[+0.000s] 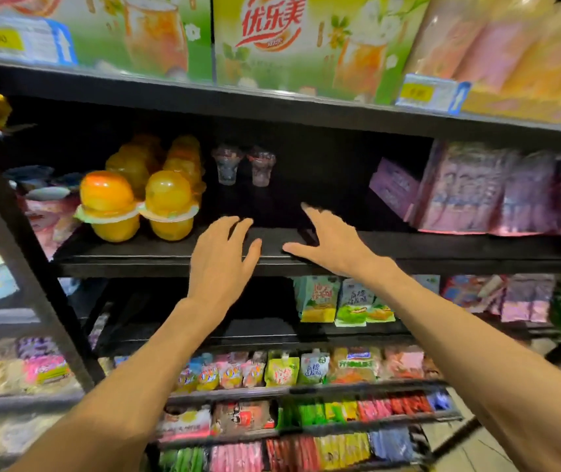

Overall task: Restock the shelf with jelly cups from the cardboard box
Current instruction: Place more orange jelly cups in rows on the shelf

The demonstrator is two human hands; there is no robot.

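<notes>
Both empty hands [226, 252] [332, 245] over shelf [156, 255]; rear jelly cups [228, 163] dim, blurred

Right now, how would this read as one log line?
left hand open, empty | right hand open, empty | both over shelf gap | clear cups at back

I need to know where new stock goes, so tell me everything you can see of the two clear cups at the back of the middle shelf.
The clear cups stand upright side by side, slightly apart, deep on the dark shelf. They look like transparent plastic with dark, purplish contents and sealed tops; print is too blurred to read. The yellow cups are stacked to their left, with bare shelf in front and to the right. Both hands are well short of them; nothing touches them.
</notes>
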